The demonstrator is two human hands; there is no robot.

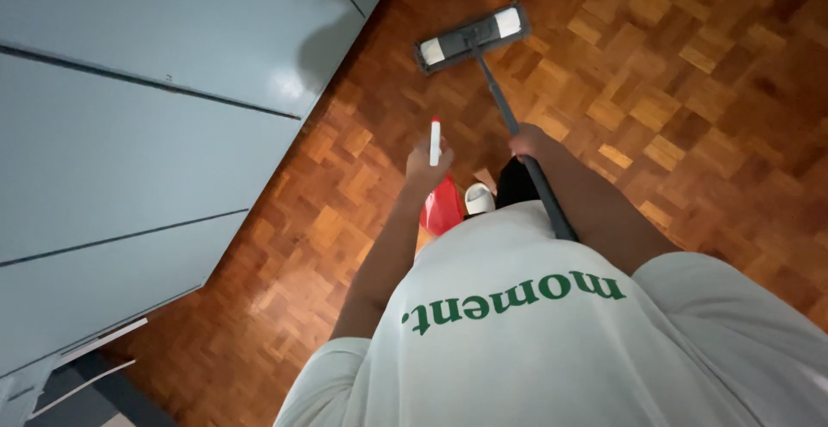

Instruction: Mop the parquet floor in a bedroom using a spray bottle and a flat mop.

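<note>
Pale blue-grey glossy cabinets (129, 134) line the left of a parquet floor (690, 91) of small wooden blocks, and right of them the left hand (424, 166) is clenched around one slim white spray bottle (435, 141) with a red tip, held upright; what it holds inside cannot be seen. Right of the bottle, the right hand (528, 142) grips the dark round pole of one flat mop (472, 37), its rectangular grey-and-white head lying on the floor beyond both hands, while one white slipper (479, 197) shows below.

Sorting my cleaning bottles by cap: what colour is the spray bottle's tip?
Red, on a white spray bottle held in the left hand; the head view shows it.
</note>
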